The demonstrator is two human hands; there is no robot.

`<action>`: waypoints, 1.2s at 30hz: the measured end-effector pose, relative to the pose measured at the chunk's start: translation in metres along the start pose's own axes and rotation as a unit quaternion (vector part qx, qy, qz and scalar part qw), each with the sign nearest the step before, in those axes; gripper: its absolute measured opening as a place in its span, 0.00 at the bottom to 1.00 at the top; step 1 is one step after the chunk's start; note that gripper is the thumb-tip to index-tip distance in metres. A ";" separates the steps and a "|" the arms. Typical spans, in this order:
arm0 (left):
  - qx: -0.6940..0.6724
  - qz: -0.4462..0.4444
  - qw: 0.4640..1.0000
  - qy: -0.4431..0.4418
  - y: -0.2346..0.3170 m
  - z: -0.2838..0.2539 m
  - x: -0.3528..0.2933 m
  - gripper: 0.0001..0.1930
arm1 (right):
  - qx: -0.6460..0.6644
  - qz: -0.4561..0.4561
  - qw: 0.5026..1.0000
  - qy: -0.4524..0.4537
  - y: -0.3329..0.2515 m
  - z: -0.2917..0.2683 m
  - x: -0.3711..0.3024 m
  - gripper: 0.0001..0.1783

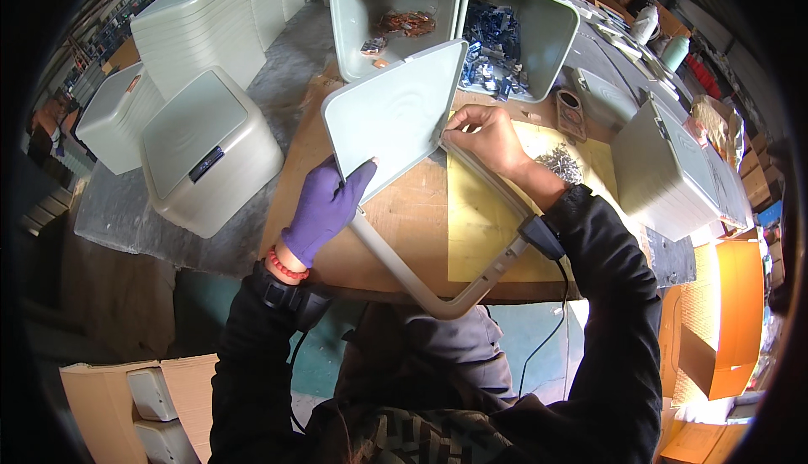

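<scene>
Resting at left, a pale lidded bin (pixel 189 140); then your purple-gloved left hand (pixel 328 205), gripping the edge of a tilted pale panel (pixel 391 123) that meets a beige frame (pixel 390 260); your bare right hand (pixel 495 140), thumb and finger pinched at their corner, anything between hidden; then small metal pieces (pixel 560 162) heaped on yellow paper (pixel 473 241)

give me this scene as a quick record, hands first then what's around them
left hand: purple-gloved, gripping the lower left of a pale panel
right hand: bare, fingertips pinched near the panel-frame corner; anything between them too small to tell
panel: tilted up from the frame
right of frame: small metal pieces on a yellow sheet
far bins: copper-coloured bits left, blue pieces right
</scene>
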State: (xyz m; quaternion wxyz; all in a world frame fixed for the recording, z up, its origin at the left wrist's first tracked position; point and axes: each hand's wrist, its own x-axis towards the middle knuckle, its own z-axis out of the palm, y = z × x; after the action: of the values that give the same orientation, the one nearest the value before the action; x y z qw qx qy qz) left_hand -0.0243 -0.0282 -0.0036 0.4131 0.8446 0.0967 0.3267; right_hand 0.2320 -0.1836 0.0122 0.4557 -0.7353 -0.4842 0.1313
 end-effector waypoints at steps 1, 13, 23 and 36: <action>-0.002 0.002 1.000 -0.002 0.000 0.000 0.000 0.13 | -0.041 -0.051 0.998 0.016 0.001 0.002 0.001 0.07; -0.006 -0.006 1.000 -0.012 0.003 0.000 0.001 0.14 | -0.208 -0.193 0.954 0.098 0.003 0.002 -0.003 0.05; -0.003 -0.027 1.000 -0.008 0.004 -0.001 0.000 0.15 | -0.347 -0.384 0.850 0.101 0.010 -0.001 -0.005 0.08; 0.018 -0.006 1.000 -0.007 0.011 0.001 -0.002 0.14 | -0.406 -0.248 0.874 0.102 0.011 0.019 -0.007 0.17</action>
State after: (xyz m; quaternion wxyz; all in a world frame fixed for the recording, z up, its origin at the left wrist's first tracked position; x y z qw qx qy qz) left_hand -0.0266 -0.0369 0.0031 0.4002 0.8536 0.1049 0.3164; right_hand 0.2232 -0.1799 -0.0090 0.1815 -0.7210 -0.6119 -0.2698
